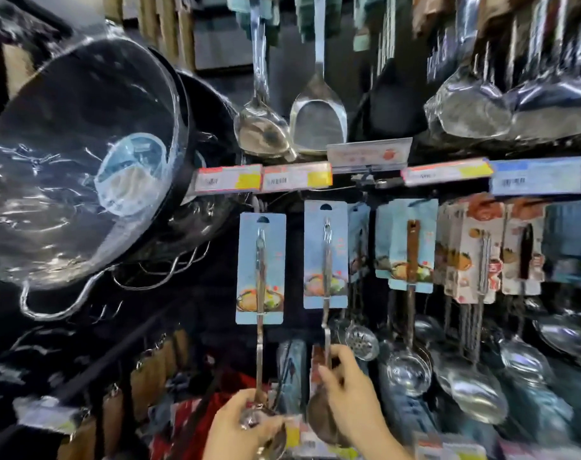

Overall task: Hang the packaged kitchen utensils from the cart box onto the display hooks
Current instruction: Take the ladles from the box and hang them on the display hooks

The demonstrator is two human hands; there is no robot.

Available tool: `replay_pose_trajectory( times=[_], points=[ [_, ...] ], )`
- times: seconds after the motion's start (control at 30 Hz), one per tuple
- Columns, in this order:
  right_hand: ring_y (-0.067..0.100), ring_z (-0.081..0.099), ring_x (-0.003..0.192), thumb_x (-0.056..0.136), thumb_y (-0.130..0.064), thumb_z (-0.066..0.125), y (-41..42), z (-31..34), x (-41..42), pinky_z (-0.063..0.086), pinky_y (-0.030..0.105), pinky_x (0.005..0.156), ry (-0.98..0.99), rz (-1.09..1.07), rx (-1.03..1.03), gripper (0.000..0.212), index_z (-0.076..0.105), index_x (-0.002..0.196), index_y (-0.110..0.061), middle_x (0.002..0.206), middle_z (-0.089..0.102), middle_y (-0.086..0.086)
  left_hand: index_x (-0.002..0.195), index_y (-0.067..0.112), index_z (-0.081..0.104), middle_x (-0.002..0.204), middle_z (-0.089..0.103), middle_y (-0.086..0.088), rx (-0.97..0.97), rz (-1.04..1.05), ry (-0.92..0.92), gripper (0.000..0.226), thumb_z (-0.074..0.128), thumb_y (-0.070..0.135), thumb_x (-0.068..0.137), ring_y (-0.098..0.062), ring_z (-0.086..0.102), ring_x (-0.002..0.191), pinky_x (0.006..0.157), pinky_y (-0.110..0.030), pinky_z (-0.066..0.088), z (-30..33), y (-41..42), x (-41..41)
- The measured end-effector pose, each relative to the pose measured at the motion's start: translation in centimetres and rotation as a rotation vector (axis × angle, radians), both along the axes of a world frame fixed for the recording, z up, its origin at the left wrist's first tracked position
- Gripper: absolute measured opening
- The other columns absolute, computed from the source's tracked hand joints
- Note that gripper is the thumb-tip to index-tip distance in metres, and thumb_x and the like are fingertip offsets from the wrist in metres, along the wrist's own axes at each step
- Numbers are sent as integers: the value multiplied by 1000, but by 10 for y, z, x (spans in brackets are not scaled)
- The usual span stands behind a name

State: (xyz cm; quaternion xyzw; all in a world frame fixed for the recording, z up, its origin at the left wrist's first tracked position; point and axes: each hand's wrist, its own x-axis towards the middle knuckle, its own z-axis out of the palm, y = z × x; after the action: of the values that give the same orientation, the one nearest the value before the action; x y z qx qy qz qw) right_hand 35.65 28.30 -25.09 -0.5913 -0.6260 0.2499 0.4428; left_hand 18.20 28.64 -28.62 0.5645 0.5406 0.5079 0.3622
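At six o'clock, the left carded ladle [261, 270] is gripped at its bowl by the left hand [239, 426], the neighbouring ladle [325, 257] pinched by the right hand [352, 390]; cards should be steadied until hung straight.

Motion blur smears the price labels [295, 177] so their print cannot be read. The left hand [239, 423] is cut off at the bottom edge, its grip covering a ladle bowl [252, 416]. The wrapped pan [77, 167] runs off the left edge. Utensils at far right [548, 94] dissolve into blur.
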Motion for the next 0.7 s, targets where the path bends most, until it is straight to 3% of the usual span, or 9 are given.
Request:
replay_pose_trajectory(
  times=[0.1,0.23,0.33,0.43,0.7],
  points=[
    [-4,50,67,96,-31,44,-6,0,-12,38,15,62,-40,-35,28,19,35,99,-48,73,53,-15,76,16,69,69,72,-3,-7,-45,-9,24,87,14,59,-5,61,59,57,-4,44,-4,6,-7],
    [5,56,74,97,-34,41,-8,9,-20,38,18,61,-98,-55,38,17,35,103,-49,82,58,-12,71,24,69,64,71,8,5,-70,-9,23,86,13,59,-6,64,65,65,-16,47,-3,16,-10],
    [9,51,63,97,-31,43,-5,19,-19,35,24,58,-74,-46,67,14,42,108,-39,72,55,-8,76,18,67,67,73,3,-9,-81,-37,27,85,7,60,-13,67,73,70,-21,47,1,26,-7],
    [9,51,62,97,-29,43,0,27,-18,36,26,58,-70,-73,104,14,40,104,-40,69,53,-8,79,13,67,73,74,-5,-4,-80,-52,30,85,1,59,-20,68,75,72,-22,49,1,35,-2],
    [13,59,77,98,-32,38,12,21,-12,45,28,65,-194,-127,101,15,41,112,-37,86,62,-10,82,12,66,71,74,-3,-11,-88,-70,30,84,0,61,-19,68,76,77,-27,52,-4,45,7]
  ],
)
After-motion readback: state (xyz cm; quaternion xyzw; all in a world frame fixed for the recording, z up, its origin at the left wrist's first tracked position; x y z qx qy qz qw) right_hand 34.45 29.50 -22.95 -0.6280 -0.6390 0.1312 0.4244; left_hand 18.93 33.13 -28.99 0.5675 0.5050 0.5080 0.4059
